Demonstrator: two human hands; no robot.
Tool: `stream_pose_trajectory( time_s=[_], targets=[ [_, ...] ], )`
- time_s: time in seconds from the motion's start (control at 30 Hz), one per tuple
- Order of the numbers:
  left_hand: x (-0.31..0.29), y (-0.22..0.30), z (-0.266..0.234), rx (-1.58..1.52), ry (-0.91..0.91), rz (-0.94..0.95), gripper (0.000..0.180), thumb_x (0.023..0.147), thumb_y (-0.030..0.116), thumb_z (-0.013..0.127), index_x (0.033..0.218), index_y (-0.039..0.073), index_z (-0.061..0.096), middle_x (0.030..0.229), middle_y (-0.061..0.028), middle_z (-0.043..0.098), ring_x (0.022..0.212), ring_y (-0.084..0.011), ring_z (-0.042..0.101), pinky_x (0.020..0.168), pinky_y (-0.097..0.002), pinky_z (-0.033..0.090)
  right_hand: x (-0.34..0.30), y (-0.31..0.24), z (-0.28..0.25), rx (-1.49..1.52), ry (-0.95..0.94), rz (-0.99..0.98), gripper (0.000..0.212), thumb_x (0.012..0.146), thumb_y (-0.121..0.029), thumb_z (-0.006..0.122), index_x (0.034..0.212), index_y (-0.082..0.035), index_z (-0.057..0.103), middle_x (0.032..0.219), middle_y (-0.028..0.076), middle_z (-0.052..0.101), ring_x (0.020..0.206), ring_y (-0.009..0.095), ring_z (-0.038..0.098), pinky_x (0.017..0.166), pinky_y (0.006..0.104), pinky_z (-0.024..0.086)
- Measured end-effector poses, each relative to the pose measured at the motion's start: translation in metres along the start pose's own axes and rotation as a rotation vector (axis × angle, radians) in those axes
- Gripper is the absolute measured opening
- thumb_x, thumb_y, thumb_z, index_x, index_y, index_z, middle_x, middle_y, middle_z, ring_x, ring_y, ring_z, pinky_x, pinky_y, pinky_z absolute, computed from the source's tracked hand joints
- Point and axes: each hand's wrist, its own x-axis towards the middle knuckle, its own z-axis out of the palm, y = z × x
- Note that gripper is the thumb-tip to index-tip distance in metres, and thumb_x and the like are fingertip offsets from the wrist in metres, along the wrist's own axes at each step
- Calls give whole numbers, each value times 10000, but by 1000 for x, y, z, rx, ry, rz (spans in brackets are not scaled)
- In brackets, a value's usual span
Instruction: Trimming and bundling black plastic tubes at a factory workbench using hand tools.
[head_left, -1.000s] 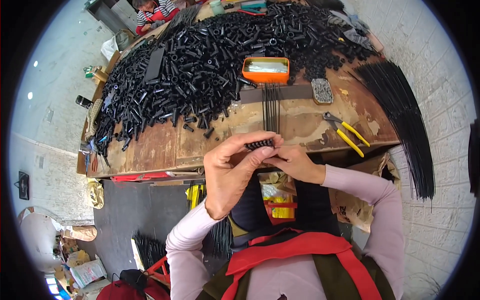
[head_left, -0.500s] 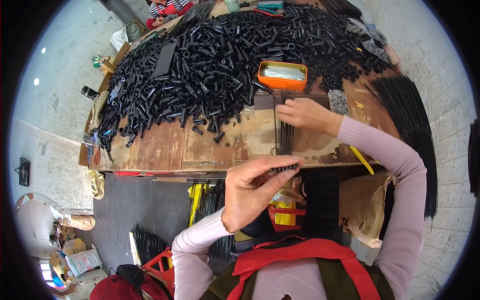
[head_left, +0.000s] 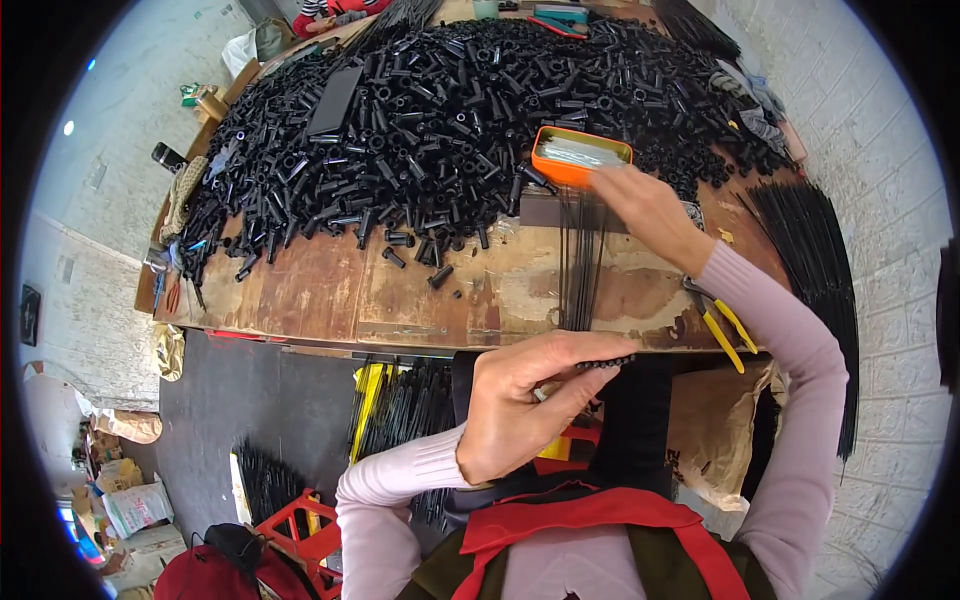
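My left hand [head_left: 530, 400] is closed at the table's front edge, thumb and fingers pinching the near ends of a bundle of thin black rods [head_left: 577, 285]. The ends sit in a row between the fingertips, while the far ends fan apart over the table. My right hand [head_left: 655, 215] is beside the right front corner of an orange box [head_left: 562, 172], its fingers smeared by motion; what they hold, if anything, does not show. Thin pale strips [head_left: 580, 152] fill the box. Under the rods' far ends lies a dark block [head_left: 537, 208].
A large heap of black tubular parts [head_left: 440, 130] covers the wooden table [head_left: 330, 290], with a flat black slab [head_left: 335, 100] on it. Yellow-handled pliers [head_left: 722, 325] lie near my right forearm. Long black rods [head_left: 815, 250] hang over the right edge. Another person's striped sleeve [head_left: 318, 12] shows far left.
My right hand has left the rods and moved up and right to the orange box's corner. The rods have spread apart at their far ends. My left hand still pinches them.
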Motion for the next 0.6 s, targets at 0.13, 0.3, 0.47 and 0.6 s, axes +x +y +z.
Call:
stream_pose_trajectory(
  time_s=[0.13, 0.3, 0.47, 0.6],
  targets=[
    [4, 6, 3, -106, -5, -15, 312, 865, -158, 580, 1154, -49, 621, 1268, -205, 592, 1142, -259, 610, 980, -358, 517, -31, -15, -13, 120, -385, 242, 184, 813, -141, 592, 977, -59, 580, 923, 109, 587, 853, 265, 639, 706, 379, 530],
    [5, 13, 2, -119, -94, -61, 376, 875, -142, 576, 1233, -30, 563, 1308, -213, 557, 1209, -271, 565, 1035, -391, 480, 4, 18, 1, -25, -357, 196, 84, 829, -103, 565, 880, -52, 609, 774, 132, 623, 747, 340, 645, 641, 453, 519],
    [12, 18, 6, -206, -68, -67, 489, 877, -141, 572, 1341, -18, 485, 1302, -185, 573, 1227, -276, 554, 1035, -399, 480, 52, 87, 53, 318, -265, 343, 131, 800, -116, 607, 847, -17, 679, 806, 191, 676, 785, 366, 665, 705, 441, 533],
    [8, 17, -1, -127, -123, -93, 492, 874, -145, 573, 1343, -14, 500, 1281, -174, 590, 1209, -257, 569, 1019, -375, 494, 67, 74, 62, 153, -366, 366, 162, 806, -140, 621, 883, -35, 718, 856, 200, 689, 830, 371, 673, 746, 443, 539]
  ],
)
